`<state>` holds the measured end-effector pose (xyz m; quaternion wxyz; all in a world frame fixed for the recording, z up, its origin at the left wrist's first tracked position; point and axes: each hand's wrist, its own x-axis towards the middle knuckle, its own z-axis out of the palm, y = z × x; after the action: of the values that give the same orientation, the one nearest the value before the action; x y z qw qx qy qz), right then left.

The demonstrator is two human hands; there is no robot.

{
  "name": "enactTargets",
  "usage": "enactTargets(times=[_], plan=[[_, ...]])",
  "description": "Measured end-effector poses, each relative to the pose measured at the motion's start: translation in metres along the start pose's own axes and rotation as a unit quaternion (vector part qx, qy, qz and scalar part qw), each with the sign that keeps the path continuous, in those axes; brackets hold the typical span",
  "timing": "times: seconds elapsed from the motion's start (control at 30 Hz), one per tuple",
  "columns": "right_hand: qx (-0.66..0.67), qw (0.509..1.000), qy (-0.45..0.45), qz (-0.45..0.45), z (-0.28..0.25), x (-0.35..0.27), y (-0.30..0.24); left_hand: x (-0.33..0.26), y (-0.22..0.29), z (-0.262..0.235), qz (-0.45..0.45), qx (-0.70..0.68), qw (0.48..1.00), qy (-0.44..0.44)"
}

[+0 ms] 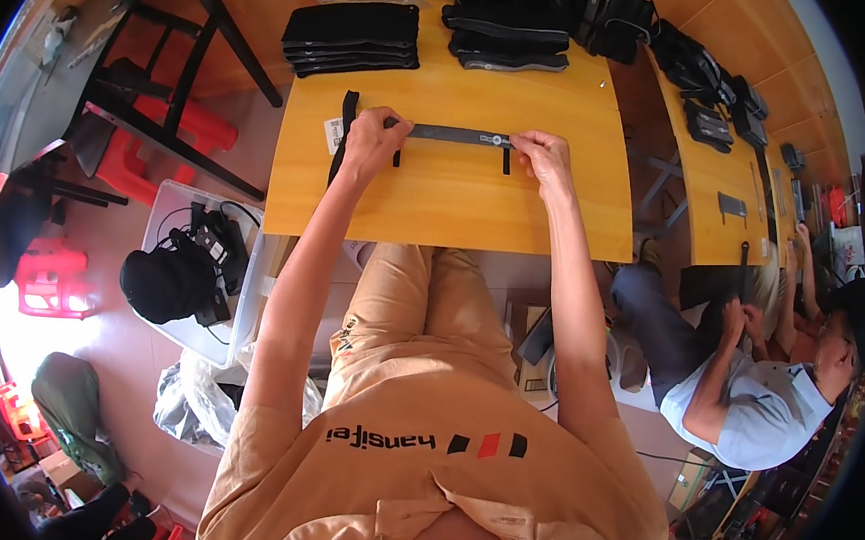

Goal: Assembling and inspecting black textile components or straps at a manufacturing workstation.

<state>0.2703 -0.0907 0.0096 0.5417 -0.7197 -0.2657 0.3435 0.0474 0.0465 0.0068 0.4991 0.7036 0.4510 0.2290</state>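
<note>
Dk grey strap [458, 135] stretched btwn both hands.
From here: L hand [378, 139] pinched on one end, R hand [545, 157] on other, yellow table [448, 204] beneath, blk stack [351, 37] beyond L hand. Best, I'd say: pull evenly, no twist, fingers off short blk tabs [506, 161].

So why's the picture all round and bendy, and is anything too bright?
In the head view, the fisheye lens bows the orange wall and leaves black corners; glare whitens the area around the pinkish stool; the left hand, right hand and grey strap look fairly clear.
</note>
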Motion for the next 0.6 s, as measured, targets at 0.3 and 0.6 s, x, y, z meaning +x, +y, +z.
enactTargets(times=[0.3, 0.6], plan=[[-0.015, 0.999, 0.029, -0.009, 0.003, 0.009, 0.017, 0.014, -0.016, 0.011, 0.016, 0.109, 0.993, 0.043], [0.011, 0.999, 0.025, -0.021, 0.003, 0.011, 0.02, 0.016, -0.016, 0.013, 0.026, 0.14, 0.988, 0.062]])
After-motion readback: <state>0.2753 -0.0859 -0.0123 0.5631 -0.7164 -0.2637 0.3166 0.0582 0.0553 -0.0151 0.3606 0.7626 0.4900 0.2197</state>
